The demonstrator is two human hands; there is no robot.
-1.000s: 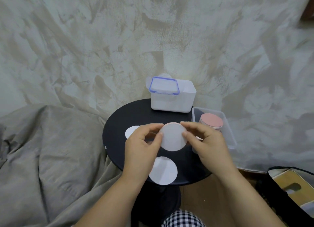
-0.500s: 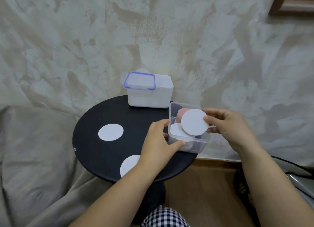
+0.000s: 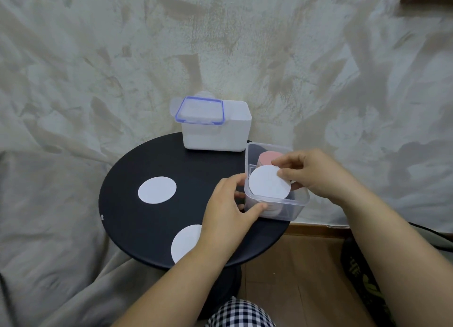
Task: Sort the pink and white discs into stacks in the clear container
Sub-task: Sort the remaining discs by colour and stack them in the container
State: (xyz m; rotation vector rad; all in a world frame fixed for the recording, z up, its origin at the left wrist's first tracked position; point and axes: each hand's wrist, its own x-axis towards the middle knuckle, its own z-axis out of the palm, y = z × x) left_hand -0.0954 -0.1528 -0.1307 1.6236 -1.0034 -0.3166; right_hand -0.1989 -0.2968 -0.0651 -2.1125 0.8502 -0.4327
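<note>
The clear container (image 3: pixel 300 205) stands at the right edge of the round black table (image 3: pixel 137 219). My right hand (image 3: pixel 316 174) pinches a white disc (image 3: pixel 268 185) at its far edge and holds it flat inside the container, over a white stack. Behind it in the container shows a pink stack (image 3: pixel 266 157). My left hand (image 3: pixel 229 214) grips the container's near left corner. Two more white discs lie on the table: one at the middle left (image 3: pixel 157 190), one at the front (image 3: pixel 185 243), partly under my left wrist.
A white box (image 3: pixel 220 135) with a clear blue-rimmed lid (image 3: pixel 199 110) on top stands at the table's back. A grey cloth (image 3: pixel 44 216) drapes the left side. Wooden floor and a dark bag (image 3: pixel 367 285) lie to the right.
My right hand has lowered the white disc from above the container down into it, over the white stack. My left hand stays on the container's corner.
</note>
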